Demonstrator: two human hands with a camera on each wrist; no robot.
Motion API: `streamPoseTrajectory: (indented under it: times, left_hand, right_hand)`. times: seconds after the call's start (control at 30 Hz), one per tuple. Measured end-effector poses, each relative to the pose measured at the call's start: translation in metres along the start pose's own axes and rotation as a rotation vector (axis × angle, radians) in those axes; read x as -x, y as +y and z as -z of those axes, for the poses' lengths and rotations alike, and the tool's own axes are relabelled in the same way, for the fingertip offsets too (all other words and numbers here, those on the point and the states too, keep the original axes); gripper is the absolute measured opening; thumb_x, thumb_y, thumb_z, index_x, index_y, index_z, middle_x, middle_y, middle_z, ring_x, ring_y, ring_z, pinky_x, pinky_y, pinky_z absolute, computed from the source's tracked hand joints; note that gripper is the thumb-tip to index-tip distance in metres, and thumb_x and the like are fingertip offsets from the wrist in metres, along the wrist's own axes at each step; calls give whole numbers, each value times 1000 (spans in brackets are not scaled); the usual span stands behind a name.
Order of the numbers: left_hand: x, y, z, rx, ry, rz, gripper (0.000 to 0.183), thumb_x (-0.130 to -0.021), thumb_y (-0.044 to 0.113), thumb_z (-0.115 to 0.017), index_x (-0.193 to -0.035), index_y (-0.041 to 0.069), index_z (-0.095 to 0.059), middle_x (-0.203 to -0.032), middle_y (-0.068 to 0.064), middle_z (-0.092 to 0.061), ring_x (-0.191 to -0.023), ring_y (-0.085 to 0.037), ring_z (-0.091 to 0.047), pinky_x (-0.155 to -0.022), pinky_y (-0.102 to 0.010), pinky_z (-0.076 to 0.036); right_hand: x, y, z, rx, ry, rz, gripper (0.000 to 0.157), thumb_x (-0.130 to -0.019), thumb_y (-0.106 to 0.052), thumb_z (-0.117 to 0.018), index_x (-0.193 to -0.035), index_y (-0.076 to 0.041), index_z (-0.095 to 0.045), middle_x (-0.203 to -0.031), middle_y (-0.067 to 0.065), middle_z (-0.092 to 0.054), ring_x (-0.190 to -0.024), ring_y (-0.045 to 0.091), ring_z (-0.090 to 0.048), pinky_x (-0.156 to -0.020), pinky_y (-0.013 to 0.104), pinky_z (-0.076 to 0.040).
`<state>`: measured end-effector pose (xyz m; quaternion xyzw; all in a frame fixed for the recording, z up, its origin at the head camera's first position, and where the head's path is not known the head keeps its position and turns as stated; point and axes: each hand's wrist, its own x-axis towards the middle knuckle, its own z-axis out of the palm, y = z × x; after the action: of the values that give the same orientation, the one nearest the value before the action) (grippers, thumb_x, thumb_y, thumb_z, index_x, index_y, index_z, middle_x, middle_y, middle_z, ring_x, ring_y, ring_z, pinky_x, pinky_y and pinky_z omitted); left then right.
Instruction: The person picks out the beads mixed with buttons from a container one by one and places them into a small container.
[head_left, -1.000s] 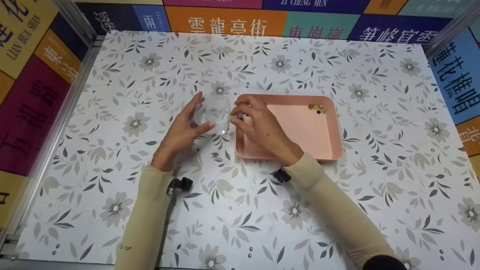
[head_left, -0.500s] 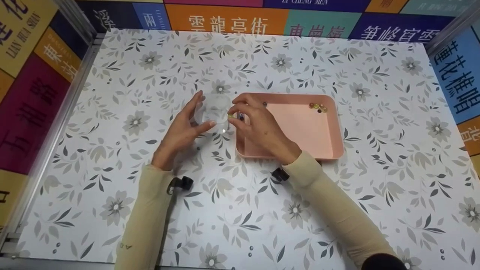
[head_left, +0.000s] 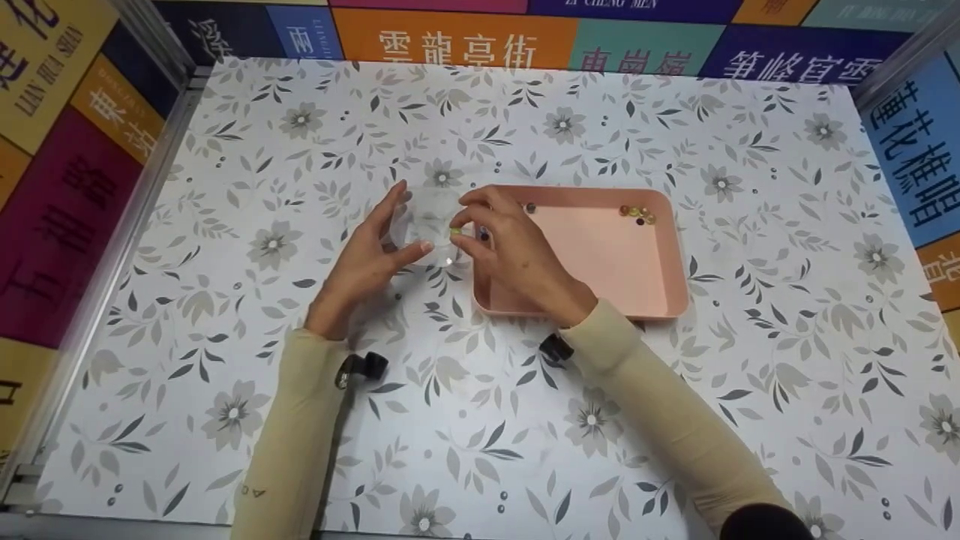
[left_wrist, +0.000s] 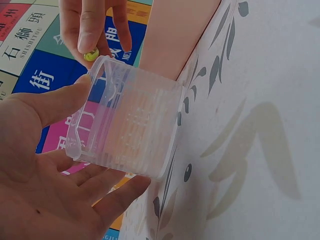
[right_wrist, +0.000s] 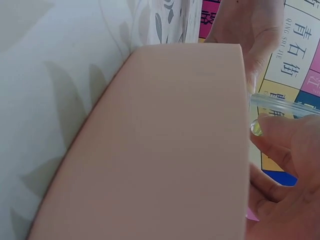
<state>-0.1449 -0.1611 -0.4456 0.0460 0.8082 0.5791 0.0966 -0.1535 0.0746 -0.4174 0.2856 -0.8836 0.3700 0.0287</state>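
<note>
Left hand around clear box; right hand, tight on green marble, nearer it than before.

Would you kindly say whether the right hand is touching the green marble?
Touching: the left wrist view shows the right hand pinching the green marble.

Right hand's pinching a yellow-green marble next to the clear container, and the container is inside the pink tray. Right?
Container's place is wrong: the head view shows the clear container outside the pink tray, beside its left end. The rest holds: right hand pinching a yellow-green marble next to the container.
</note>
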Motion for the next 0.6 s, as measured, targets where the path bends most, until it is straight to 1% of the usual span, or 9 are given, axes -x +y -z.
streamPoseTrajectory:
  times: [0.13, 0.33, 0.6]
  left_hand:
    - [0, 2, 0, -8, 0, -1, 94, -94, 19, -78, -168, 28, -20, -173, -1, -30, -162, -24, -24, -124, -51, -40]
    - [-1, 3, -2, -9, -21, -8, 94, -95, 20, -78, -168, 26, -20, -173, 0, -30, -162, -24, -24, -124, -50, -40]
    - [0, 1, -3, -7, -26, -4, 94, -94, 21, -78, -168, 30, -21, -172, 1, -31, -162, -23, -25, -124, -50, -40]
  right_hand:
    - [0, -1, -1, 5, -3, 4, 20, -102, -26, -69, -113, -10, -75, -142, 9, -57, -122, 24, -58, -101, 38, -53]
    - [-2, -1, -2, -11, -9, -3, 20, -102, -26, -68, -113, -11, -75, -144, 9, -56, -110, 24, -60, -93, 39, -59]
    - [-3, 0, -6, -10, -9, -1, 20, -101, -26, -71, -113, -11, -76, -144, 10, -55, -106, 28, -62, -92, 41, -61]
